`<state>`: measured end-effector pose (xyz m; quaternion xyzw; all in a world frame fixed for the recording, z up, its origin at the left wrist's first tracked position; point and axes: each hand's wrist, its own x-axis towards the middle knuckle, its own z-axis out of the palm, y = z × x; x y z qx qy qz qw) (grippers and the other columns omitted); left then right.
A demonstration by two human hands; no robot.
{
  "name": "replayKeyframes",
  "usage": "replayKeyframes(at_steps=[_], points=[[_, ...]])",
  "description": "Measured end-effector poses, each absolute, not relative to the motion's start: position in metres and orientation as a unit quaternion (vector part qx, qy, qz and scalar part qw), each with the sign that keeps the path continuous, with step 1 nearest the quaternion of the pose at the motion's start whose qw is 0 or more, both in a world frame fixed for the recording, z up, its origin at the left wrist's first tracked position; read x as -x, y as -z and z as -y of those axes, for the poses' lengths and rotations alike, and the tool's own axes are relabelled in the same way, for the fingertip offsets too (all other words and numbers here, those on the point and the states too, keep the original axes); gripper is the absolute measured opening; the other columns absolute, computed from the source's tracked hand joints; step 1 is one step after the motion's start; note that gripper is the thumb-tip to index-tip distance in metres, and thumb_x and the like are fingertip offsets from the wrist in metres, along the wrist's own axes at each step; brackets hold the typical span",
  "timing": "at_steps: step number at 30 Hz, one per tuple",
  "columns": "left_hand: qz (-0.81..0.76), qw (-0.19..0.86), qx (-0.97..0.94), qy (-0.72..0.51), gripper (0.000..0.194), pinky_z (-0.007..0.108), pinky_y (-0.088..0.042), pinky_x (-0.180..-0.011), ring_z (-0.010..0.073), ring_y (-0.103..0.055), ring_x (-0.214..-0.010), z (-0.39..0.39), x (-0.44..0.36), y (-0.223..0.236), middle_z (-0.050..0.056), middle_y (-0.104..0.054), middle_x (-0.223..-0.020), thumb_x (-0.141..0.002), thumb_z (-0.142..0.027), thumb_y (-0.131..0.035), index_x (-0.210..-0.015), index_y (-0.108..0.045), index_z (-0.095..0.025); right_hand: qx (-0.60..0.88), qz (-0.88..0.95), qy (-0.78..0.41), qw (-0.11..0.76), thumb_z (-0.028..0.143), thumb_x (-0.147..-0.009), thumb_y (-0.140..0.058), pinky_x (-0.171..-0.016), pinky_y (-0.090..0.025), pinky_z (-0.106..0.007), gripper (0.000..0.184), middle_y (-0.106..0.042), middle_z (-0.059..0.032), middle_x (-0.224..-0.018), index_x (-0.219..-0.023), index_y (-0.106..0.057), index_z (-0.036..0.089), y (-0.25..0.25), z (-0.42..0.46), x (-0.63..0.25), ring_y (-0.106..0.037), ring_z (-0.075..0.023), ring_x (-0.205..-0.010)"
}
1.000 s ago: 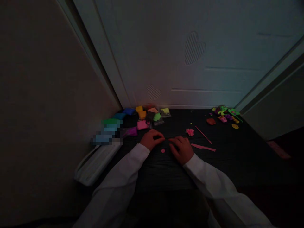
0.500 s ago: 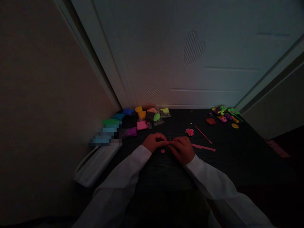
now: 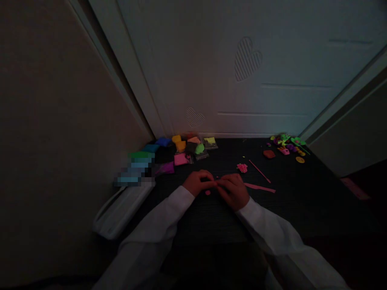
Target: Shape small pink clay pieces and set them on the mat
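Got my left hand (image 3: 198, 183) and right hand (image 3: 235, 190) fingertip to fingertip left of the pink knife (image 3: 260, 187), can't tell if anything's pinched, pink disc (image 3: 207, 193) also left of it, so I'd go feather-light on pressure.

Pale, plain long sleeves (image 3: 157, 221), loose and softly creased, narrow toward the cuffs (image 3: 186, 195); beyond the cuffs, the left hand (image 3: 196, 183) and right hand (image 3: 237, 192) are bare.
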<state>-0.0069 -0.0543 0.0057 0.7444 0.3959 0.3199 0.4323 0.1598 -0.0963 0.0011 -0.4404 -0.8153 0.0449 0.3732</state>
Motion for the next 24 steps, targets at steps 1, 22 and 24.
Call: replayKeyframes(at_steps=[1,22,24], points=[[-0.398,0.431,-0.744,-0.321,0.021,0.025,-0.039,-0.066,0.0126,-0.051,-0.071,0.054,0.007,-0.006,0.001,-0.056,-0.074,-0.059,-0.036,-0.058,-0.065,-0.059,-0.016,0.440,0.814,-0.048,0.376,0.026,-0.074,-0.047,-0.072,-0.035,-0.031,0.017,-0.056,-0.0049,-0.083,-0.087,-0.056,0.020,-0.001,0.097,-0.160,-0.048,-0.0138,-0.080],[-0.534,0.370,-0.638,-0.413,0.028,0.023,-0.038,-0.057,0.0109,-0.049,-0.059,0.030,0.029,0.005,-0.001,-0.055,-0.060,-0.061,-0.043,-0.051,-0.066,-0.057,-0.015,0.467,0.778,-0.151,0.391,0.017,-0.070,-0.045,-0.069,-0.041,-0.028,0.008,-0.057,-0.0021,-0.078,-0.077,-0.049,0.020,-0.006,0.096,-0.170,-0.052,-0.0140,-0.075],[-0.539,0.362,-0.640,-0.411,0.028,0.023,-0.038,-0.057,0.0110,-0.049,-0.059,0.030,0.029,0.007,-0.001,-0.055,-0.060,-0.061,-0.043,-0.051,-0.065,-0.057,-0.016,0.483,0.770,-0.146,0.391,0.019,-0.071,-0.046,-0.067,-0.042,-0.028,0.009,-0.058,-0.0020,-0.075,-0.079,-0.050,0.020,-0.006,0.096,-0.169,-0.053,-0.0140,-0.072]])
